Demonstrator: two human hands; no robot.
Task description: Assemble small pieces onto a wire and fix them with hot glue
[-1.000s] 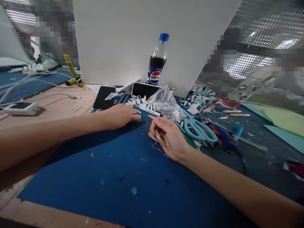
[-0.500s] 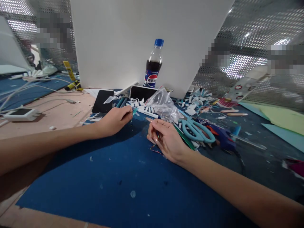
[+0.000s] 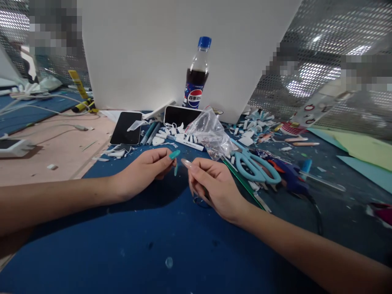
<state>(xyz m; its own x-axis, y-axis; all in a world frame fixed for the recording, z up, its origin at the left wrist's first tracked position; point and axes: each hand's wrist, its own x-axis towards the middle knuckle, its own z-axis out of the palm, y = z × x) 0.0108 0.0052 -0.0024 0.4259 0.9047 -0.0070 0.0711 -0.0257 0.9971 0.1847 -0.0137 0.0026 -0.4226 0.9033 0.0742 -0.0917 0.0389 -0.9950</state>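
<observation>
My left hand (image 3: 147, 170) is closed over the blue mat (image 3: 128, 245), thumb pressed against the fingers. Teal long nails show at its tips, and whatever lies in the pinch is hidden. Facing it across a small gap, my right hand (image 3: 216, 183) is also closed, thumb on fingers, with long pale nails. A thin dark loop (image 3: 200, 200), perhaps wire or cord, shows beneath its fingers; I cannot tell whether it is held. Behind the right hand lie a clear plastic bag (image 3: 211, 132), a white marker (image 3: 191, 143) and blue-handled scissors (image 3: 255, 165).
A cola bottle (image 3: 196, 77) stands against the white board (image 3: 137, 53). Two phones, one the left phone (image 3: 124, 130), lie near it. White scraps (image 3: 252, 124) are heaped at the back right, near a blue glue gun (image 3: 288, 177). A charger (image 3: 15, 148) sits left.
Both hands have come slightly nearer to me, and the left hand's fingertips have turned so its teal nails show more. The view has shifted a little.
</observation>
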